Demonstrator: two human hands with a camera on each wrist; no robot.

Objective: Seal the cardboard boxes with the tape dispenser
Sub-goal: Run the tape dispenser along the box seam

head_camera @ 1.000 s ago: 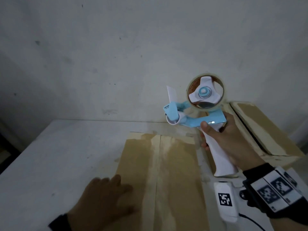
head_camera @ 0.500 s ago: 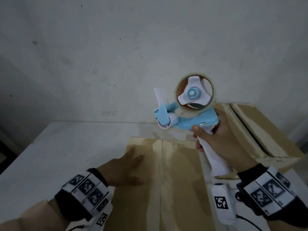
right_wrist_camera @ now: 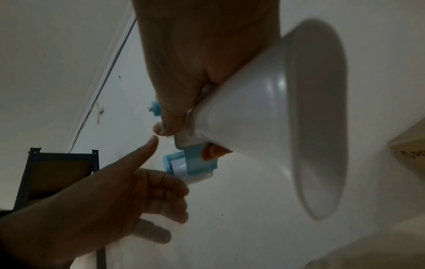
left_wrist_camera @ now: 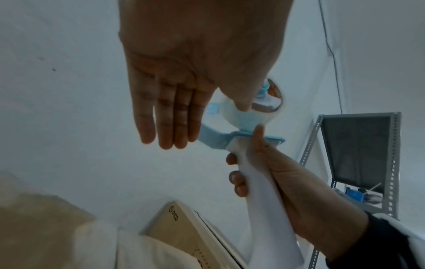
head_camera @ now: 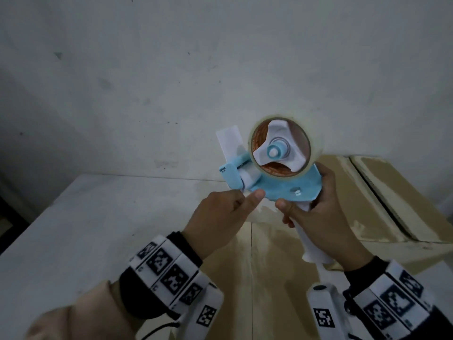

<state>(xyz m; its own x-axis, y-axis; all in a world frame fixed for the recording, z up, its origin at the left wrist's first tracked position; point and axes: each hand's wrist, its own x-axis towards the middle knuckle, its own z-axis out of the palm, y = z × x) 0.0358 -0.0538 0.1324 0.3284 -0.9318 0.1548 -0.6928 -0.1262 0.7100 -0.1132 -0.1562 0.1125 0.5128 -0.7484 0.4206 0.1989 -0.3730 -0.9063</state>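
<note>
Two cardboard boxes (head_camera: 267,273) lay on the white desk (head_camera: 98,217). The right hand (head_camera: 326,217) gripped the white handle of the tape dispenser (head_camera: 277,168), raised above the near box. The left hand (head_camera: 220,217), fingers straight, reached its blue front end.

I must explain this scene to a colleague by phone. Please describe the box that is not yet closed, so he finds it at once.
Start at the white table against the wall. Two cardboard boxes sit on it; the open box is the one at the far right, beyond the right hand holding the tape dispenser. Unlike the near box, whose flaps meet in a flat seam, it shows a dark gap under a raised flap.
</note>
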